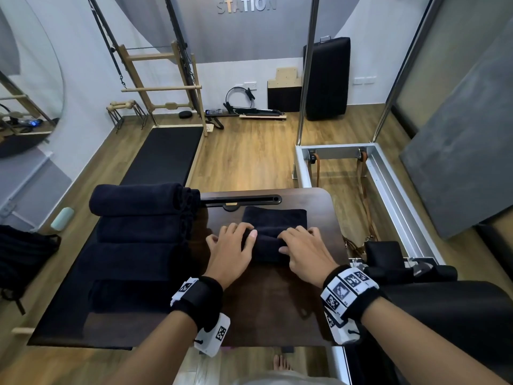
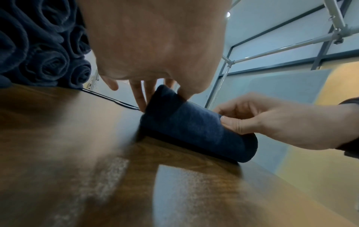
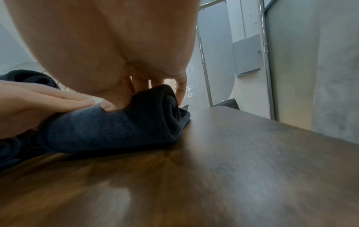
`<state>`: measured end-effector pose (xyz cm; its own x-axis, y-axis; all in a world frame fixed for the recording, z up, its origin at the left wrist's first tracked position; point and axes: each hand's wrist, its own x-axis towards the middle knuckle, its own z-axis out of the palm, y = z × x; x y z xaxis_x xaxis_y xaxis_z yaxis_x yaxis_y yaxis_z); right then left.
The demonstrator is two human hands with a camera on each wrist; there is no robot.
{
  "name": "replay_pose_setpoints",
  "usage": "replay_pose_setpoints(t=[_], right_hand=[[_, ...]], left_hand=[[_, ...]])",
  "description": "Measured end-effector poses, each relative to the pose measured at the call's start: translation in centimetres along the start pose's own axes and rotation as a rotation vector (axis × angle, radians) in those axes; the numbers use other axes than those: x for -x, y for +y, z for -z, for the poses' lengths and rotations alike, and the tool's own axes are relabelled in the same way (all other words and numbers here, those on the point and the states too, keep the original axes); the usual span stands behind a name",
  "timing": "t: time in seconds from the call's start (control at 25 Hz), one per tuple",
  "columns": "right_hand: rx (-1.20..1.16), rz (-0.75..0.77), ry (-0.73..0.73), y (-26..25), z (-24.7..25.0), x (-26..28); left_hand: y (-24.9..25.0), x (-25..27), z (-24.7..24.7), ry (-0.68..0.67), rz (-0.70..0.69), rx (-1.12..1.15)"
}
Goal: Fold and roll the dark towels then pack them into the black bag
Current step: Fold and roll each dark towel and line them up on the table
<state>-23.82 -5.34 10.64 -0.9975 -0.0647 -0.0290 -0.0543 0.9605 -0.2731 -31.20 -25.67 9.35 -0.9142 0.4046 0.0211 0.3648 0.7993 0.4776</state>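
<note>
A dark towel (image 1: pixel 270 243) lies half rolled on the brown table (image 1: pixel 272 307); its flat part (image 1: pixel 274 216) stretches away from me. My left hand (image 1: pixel 236 245) curls over the roll's left end (image 2: pixel 165 107), thumb on top. My right hand (image 1: pixel 299 248) grips the right end (image 3: pixel 155 110), fingers over the far side, thumb pressing the near side. In the left wrist view the roll (image 2: pixel 194 127) sits on the table under both hands. Several finished rolled towels (image 1: pixel 138 218) lie stacked at the left. The black bag (image 1: pixel 22 254) sits on the floor far left.
A black slot handle (image 1: pixel 241 200) runs along the table's far edge. A metal reformer frame (image 1: pixel 388 173) stands to the right, with black pads (image 1: pixel 385 254) near my right wrist. A black mat (image 1: pixel 166 154) lies on the wooden floor ahead.
</note>
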Motion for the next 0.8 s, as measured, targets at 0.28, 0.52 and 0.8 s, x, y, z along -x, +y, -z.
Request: replay_pose_setpoints(t=[0.28, 0.52, 0.8], right_hand=[[-0.288, -0.182, -0.116, 1.3, 1.0, -3.1], [-0.332, -0.062, 0.126, 3.5, -0.2, -2.1], [-0.548, -0.396, 0.184, 4.9, 0.8, -5.0]], left_hand=[[0.5, -0.5, -0.2, -0.024, 0.027, 0.174], [0.8, -4.2, -0.4, -0.059, 0.142, 0.080], [2.6, -7.6, -0.6, -0.020, 0.451, 0.242]])
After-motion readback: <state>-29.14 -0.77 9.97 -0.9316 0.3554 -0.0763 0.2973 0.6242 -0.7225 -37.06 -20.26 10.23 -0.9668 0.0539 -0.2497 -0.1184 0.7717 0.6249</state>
